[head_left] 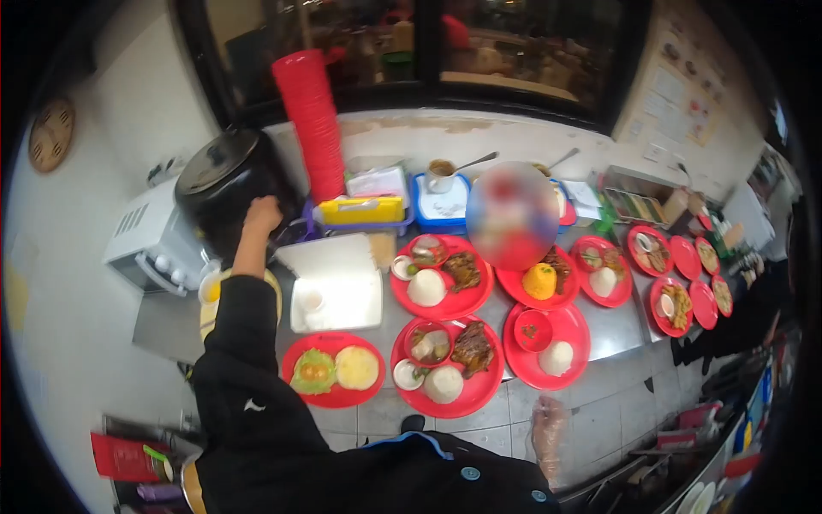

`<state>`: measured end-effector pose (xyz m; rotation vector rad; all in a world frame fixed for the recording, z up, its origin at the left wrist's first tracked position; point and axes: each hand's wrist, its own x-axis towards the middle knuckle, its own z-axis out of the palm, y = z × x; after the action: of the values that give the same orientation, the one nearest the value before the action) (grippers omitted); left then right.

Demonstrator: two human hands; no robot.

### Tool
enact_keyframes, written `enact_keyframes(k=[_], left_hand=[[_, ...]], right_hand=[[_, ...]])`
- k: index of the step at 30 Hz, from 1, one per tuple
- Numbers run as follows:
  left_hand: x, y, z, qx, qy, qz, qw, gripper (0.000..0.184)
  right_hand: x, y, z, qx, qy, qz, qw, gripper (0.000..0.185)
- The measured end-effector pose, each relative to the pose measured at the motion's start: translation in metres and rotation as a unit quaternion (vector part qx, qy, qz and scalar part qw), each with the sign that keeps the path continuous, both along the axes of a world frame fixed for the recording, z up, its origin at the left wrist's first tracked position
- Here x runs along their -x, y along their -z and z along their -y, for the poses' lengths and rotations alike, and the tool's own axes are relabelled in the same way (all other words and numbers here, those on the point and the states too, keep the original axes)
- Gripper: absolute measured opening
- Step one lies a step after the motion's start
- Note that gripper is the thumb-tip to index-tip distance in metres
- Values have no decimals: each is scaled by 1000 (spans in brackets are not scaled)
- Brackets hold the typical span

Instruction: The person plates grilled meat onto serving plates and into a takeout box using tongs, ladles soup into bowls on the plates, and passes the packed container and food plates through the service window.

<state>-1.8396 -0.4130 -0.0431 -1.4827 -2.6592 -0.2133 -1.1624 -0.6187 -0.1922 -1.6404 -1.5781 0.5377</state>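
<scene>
My left hand [265, 216] reaches out to the front of a large black cooker [224, 193] with a lid. Its fingers are curled closed against the cooker's side, and whatever they grip is hidden. Low over the floor hangs my right hand [548, 428] in a clear plastic glove, apart from the counter; its fingers are blurred. Below my left forearm lies an open white foam box [336, 300] with a small cup inside. Nearer me is a red plate [332, 403] with a split bun and lettuce. Red plates [488, 403] of rice and grilled meat stand to the right.
A tall stack of red baskets [310, 120] rises behind the foam box. A white microwave [141, 244] sits left of the cooker. A mug [441, 176] with a spoon stands on a blue container. More red plates [682, 257] line the far right.
</scene>
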Motion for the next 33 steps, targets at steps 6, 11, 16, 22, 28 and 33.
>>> enact_keyframes(k=[6, 11, 16, 22, 28, 33], left_hand=[[-59, -29, -8, -152, 51, -41, 986, 65], [-230, -86, -3, -335, 291, 8, 896, 47], [-482, -71, 32, -231, 529, 279, 767, 34], [-748, 9, 122, 161, 784, 290, 525, 49], [-839, 87, 151, 329, 694, 328, 550, 50], [-770, 353, 111, 373, 517, 233, 734, 38]], right_hand=[[-35, 15, 0, -45, 58, 84, 994, 26], [-66, 8, 9, 4, 121, 95, 988, 25], [-132, -22, 27, 4, 55, 103, 993, 22], [-290, 18, 98, 71, 162, 84, 981, 27], [-398, 30, 154, 84, 218, 106, 967, 21], [-442, 38, 140, 77, 193, 110, 972, 20]])
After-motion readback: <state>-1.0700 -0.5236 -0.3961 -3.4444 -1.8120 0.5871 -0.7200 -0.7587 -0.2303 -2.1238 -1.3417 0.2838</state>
